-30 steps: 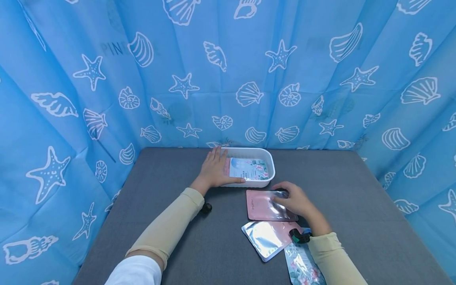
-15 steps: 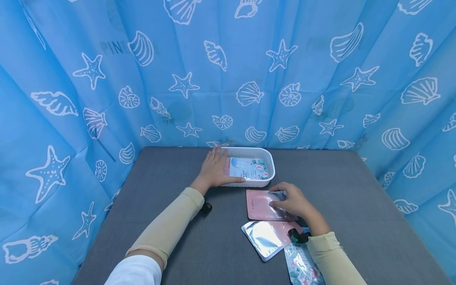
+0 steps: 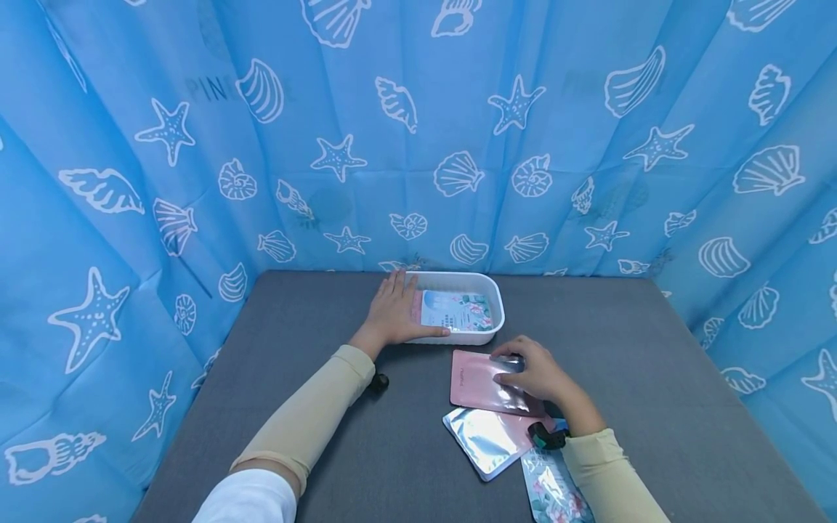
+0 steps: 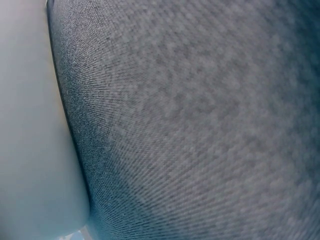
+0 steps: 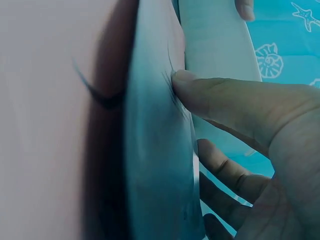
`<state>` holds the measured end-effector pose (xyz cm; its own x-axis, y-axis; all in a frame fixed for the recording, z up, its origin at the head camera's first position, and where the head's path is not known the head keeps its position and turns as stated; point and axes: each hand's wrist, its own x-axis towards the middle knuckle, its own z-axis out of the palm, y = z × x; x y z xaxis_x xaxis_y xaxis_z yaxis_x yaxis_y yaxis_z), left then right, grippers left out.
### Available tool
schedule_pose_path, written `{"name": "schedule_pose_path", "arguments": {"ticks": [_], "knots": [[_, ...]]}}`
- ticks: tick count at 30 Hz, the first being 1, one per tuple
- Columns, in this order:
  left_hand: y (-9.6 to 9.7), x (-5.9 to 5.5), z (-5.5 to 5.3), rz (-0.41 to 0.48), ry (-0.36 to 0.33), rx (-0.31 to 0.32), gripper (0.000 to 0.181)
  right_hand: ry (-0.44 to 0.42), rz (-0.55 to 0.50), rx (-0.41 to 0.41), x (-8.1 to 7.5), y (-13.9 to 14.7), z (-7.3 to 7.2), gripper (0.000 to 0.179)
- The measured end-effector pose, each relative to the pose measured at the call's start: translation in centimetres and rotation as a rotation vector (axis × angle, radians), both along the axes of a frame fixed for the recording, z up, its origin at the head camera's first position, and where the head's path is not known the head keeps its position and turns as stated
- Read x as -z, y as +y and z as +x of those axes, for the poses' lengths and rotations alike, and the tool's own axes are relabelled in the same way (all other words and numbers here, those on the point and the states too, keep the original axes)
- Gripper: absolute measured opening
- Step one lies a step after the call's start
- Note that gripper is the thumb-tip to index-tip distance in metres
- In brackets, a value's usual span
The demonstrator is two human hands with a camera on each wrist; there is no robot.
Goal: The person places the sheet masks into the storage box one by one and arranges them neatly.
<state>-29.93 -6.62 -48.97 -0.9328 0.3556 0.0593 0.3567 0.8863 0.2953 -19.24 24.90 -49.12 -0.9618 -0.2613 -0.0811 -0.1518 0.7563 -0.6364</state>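
Pink glossy rectangular foil pouch (image 3: 472, 379): head view, on near side of white, round-cornered plastic tray (image 3: 467, 339), pinched by right hand (image 3: 539, 372). Left hand (image 3: 391, 312) on tray's left end, fingers extended. Grey woven tabletop (image 3: 366, 457); blue shell-print curtain (image 3: 405, 145) behind tray. Left wrist: tabletop's weave, close. Right wrist: pouch film finely wrinkled at the grip.

Pink pouch (image 3: 482, 391), white basket (image 3: 467, 338), grey table (image 3: 654, 392), blue shell-patterned curtain (image 3: 418, 138)
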Motion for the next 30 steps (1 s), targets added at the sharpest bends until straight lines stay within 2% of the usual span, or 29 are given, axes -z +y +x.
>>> {"name": "schedule_pose_path", "arguments": {"ticks": [9, 18, 25, 30], "knots": [[0.0, 0.0, 0.0, -0.015, 0.009, -0.002, 0.142, -0.040, -0.057, -0.023, -0.3, 0.0, 0.4, 0.017], [0.1, -0.5, 0.2, -0.034, 0.006, -0.002, 0.141, -0.104, -0.090, -0.074, -1.1, 0.2, 0.8, 0.014], [0.2, -0.5, 0.1, -0.047, -0.003, -0.001, 0.141, -0.097, -0.128, -0.153, -2.0, 0.7, 1.2, 0.011], [0.2, -0.2, -0.1, -0.050, -0.006, -0.001, 0.142, -0.094, -0.178, -0.172, -2.5, 1.3, 1.7, 0.010]]}}
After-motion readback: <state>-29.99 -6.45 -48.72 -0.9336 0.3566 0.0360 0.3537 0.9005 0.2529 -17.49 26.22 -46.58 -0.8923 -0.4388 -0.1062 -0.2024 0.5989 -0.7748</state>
